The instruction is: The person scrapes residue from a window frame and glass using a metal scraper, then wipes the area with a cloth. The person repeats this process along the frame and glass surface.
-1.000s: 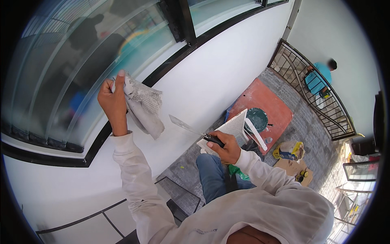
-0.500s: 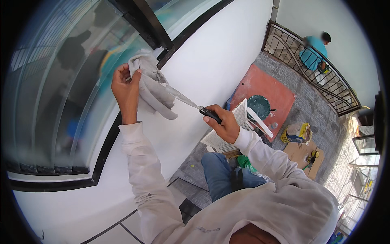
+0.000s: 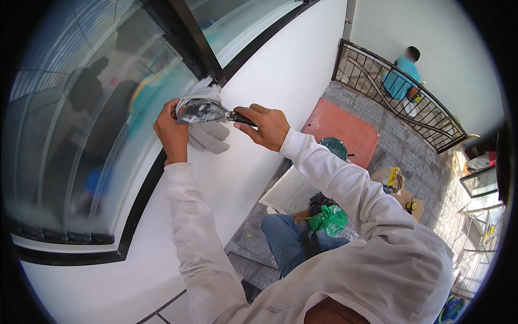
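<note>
My left hand (image 3: 174, 132) is closed on a grey rag (image 3: 209, 138), whose thick folds hang down in front of the white wall. In my right hand (image 3: 268, 126) is a putty knife (image 3: 208, 112), gripped by its black handle. Its broad metal blade, smeared with white and dark residue, lies against the rag just below the corner of the black window frame (image 3: 208, 62). The rag wraps partly around the blade's far end. My left fingertips are hidden behind the blade and cloth.
Louvred glass (image 3: 102, 124) fills the left side. Below right lie a red board (image 3: 345, 127) with a dark green bucket (image 3: 334, 147), a white mesh basket (image 3: 294, 190), a green plastic bag (image 3: 328, 220) and a yellow sack (image 3: 393, 178). A person in blue (image 3: 401, 78) is beyond the railing (image 3: 399, 97).
My right hand has moved left and up, and the putty knife's blade now lies flat on the rag. The rag has come slightly lower and is folded around the blade.
</note>
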